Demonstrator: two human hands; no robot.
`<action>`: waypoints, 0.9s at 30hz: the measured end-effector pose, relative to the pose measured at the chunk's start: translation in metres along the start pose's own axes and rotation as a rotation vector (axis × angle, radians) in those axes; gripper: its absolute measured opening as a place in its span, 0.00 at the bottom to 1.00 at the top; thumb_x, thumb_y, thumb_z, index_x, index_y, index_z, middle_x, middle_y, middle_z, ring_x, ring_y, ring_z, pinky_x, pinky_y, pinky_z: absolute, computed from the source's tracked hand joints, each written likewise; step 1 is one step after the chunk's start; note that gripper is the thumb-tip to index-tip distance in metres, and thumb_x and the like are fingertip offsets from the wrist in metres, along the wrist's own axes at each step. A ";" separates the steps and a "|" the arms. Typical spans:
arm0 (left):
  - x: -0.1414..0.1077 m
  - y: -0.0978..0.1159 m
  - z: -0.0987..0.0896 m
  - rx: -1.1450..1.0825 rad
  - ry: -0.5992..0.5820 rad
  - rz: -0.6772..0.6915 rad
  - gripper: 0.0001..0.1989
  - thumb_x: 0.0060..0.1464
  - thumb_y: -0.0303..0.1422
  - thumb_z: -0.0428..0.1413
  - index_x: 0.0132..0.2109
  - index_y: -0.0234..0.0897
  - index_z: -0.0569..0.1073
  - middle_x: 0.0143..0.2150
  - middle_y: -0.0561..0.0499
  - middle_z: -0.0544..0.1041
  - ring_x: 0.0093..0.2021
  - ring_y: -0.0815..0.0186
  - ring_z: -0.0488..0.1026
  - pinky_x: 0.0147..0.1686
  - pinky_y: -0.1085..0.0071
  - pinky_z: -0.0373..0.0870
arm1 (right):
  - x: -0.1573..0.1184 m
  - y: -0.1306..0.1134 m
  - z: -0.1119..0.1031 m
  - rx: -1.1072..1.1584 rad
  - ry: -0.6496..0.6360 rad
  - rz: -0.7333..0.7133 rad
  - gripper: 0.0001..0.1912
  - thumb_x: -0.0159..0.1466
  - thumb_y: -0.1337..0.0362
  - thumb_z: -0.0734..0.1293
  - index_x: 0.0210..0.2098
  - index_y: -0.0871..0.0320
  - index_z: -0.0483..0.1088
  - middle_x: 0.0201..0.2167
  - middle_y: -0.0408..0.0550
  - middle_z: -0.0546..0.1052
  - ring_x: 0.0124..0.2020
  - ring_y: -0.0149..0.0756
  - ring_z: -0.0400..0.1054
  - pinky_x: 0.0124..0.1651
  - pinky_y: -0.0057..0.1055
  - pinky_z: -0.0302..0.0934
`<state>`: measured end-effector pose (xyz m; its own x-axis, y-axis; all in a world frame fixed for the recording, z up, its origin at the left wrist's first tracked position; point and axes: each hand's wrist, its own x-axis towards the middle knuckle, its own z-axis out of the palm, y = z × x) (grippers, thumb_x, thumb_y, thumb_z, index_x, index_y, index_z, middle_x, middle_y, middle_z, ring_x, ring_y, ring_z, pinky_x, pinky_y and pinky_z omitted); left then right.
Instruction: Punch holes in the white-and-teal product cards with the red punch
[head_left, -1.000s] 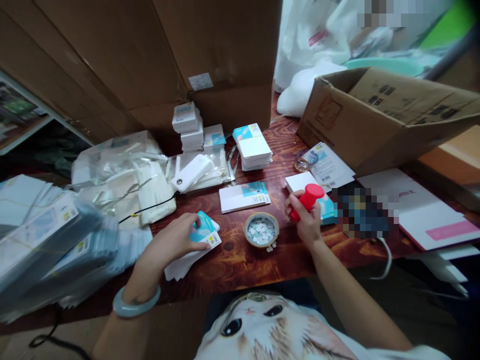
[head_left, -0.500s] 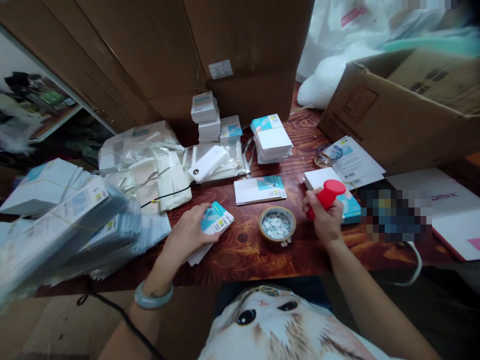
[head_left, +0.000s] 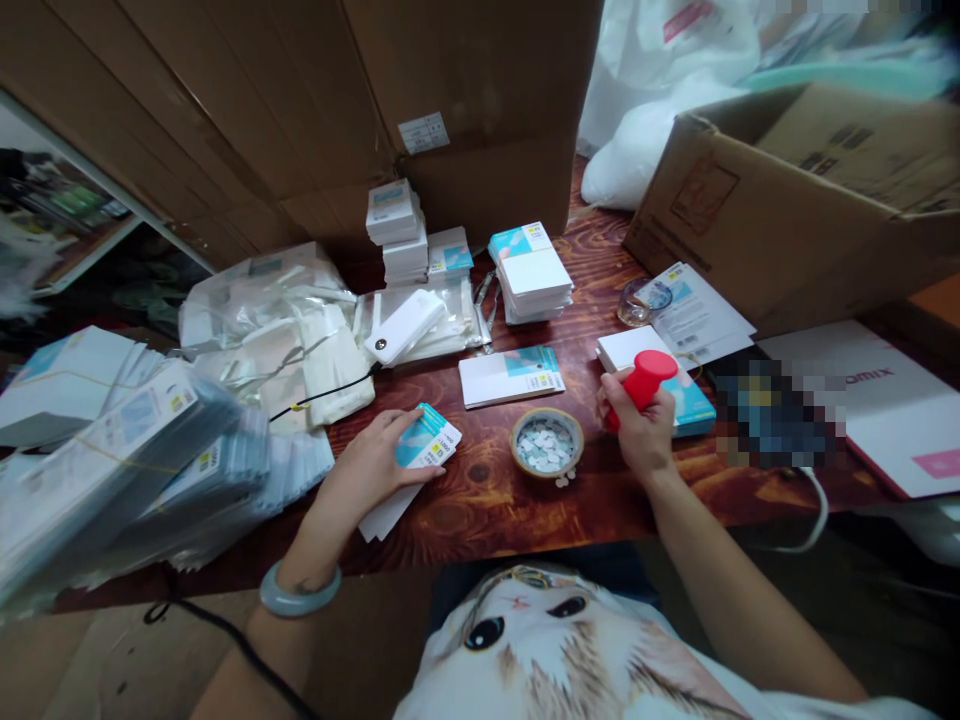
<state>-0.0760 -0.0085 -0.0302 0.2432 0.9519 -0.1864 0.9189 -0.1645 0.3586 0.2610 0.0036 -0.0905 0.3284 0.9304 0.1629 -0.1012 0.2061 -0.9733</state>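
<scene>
Two hands in view, both occupied. With left hand [head_left: 367, 460], grips a slanted bunch of turquoise-and-white cards [head_left: 427, 440] near the front of the wooden table [head_left: 480, 515], thumb along the near side, fingers over the far side. Compared with half a second ago, shows card ends on the right slightly stepped apart, squarer then. Underneath, white card edges jutting toward the front of the table. Number of cards in the grip: cannot tell.

With right hand [head_left: 645, 425], holds a red-handled tool [head_left: 654, 368] in a closed grip, lower end hidden by the hand. Same hold as in both earlier views; well apart from the gripped cards. Just behind this hand, a card block [head_left: 694, 405]; contact with it not readable.

Between the hands: round bowl [head_left: 547, 471] of pale flat pieces [head_left: 546, 445], with a few loose pieces [head_left: 564, 480] at its near rim. Behind the bowl, flat card pile [head_left: 487, 383]; farther back, taller card stack [head_left: 534, 290]. Layout unchanged; small offset in view put down to head movement.

Judgement: change confined to the left side, so probably loosening or separating cards at this point, with the tool merely kept ready.
</scene>
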 end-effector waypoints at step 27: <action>-0.029 -0.044 -0.002 -0.412 0.781 0.478 0.39 0.39 0.38 0.70 0.54 0.51 0.57 0.56 0.48 0.64 0.48 0.55 0.76 0.47 0.49 0.77 | -0.001 0.004 -0.002 0.003 -0.003 -0.034 0.15 0.61 0.57 0.73 0.30 0.58 0.66 0.18 0.38 0.67 0.16 0.26 0.58 0.20 0.25 0.53</action>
<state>-0.1239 -0.0284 -0.0388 0.1508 0.7363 0.6596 0.5630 -0.6124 0.5549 0.2624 0.0028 -0.0946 0.3288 0.9238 0.1960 -0.0932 0.2382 -0.9667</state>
